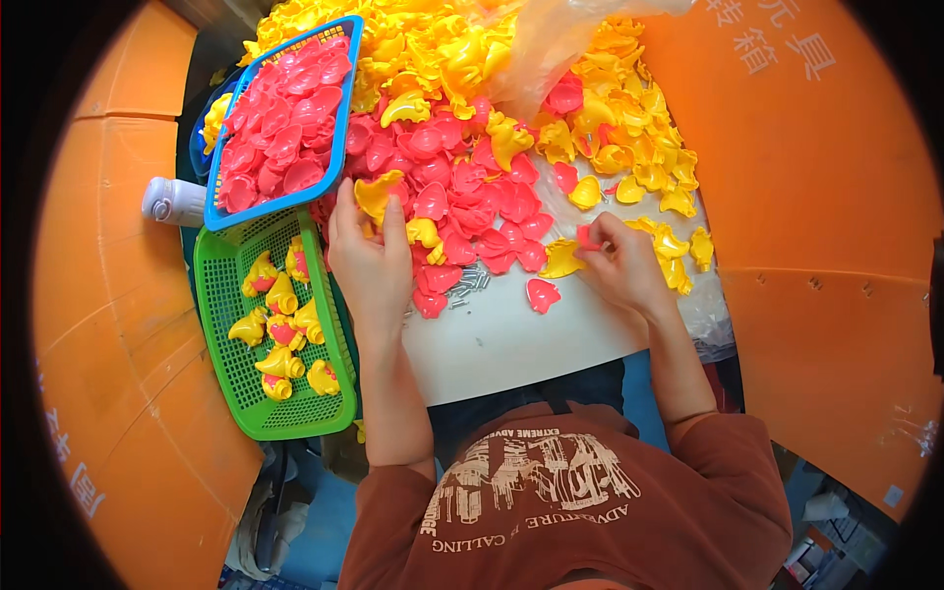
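Observation:
My left hand (369, 261) is closed on a yellow plastic shell (378, 195), pinched between thumb and fingers above the pile's left side. Farther right, my right hand (631, 264) pinches a small pink plastic piece (587, 237) between thumb and fingertips. Just left of its fingertips is a yellow shell (560, 260); whether they touch it I cannot tell. Between the hands spreads a heap of pink shells (482, 206). Small metal pins (470, 282) lie at its near edge, and a single pink shell (541, 295) rests on the white tabletop (492, 354).
A blue basket (346, 128) full of pink shells stands at the left, by a green basket (228, 393) holding several joined yellow-and-pink figures. Yellow shells (462, 64) pile at the back under a clear plastic bag (546, 54). A white bottle (175, 202) and orange panels (826, 197) flank the table.

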The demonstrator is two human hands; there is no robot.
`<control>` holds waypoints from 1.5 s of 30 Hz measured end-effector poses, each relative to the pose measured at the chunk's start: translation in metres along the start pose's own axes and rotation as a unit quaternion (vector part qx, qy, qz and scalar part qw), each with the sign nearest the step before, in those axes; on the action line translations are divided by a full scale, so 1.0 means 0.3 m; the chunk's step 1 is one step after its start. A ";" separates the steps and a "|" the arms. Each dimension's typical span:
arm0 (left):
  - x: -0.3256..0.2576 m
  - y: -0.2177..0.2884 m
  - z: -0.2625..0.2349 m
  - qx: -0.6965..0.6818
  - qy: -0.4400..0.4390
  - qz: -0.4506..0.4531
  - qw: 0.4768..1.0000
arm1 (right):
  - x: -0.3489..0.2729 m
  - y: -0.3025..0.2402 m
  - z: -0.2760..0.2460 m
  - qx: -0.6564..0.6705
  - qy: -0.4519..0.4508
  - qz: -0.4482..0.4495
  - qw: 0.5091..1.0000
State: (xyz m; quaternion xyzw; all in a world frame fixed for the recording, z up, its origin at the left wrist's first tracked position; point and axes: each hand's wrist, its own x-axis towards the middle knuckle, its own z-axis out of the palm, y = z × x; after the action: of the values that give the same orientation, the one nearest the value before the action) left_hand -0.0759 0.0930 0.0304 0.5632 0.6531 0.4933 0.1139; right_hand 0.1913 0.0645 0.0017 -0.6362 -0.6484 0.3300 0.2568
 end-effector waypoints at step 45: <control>-0.234 0.152 0.362 -0.496 -0.259 -0.414 0.718 | 0.088 -0.014 0.038 0.101 0.216 0.000 0.971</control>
State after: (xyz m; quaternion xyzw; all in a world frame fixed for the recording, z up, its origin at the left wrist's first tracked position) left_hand 0.0529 0.0841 -0.0160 0.2054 0.4277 0.4849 0.7347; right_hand 0.1785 0.0897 -0.0048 -0.6627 -0.5412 0.2490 0.4538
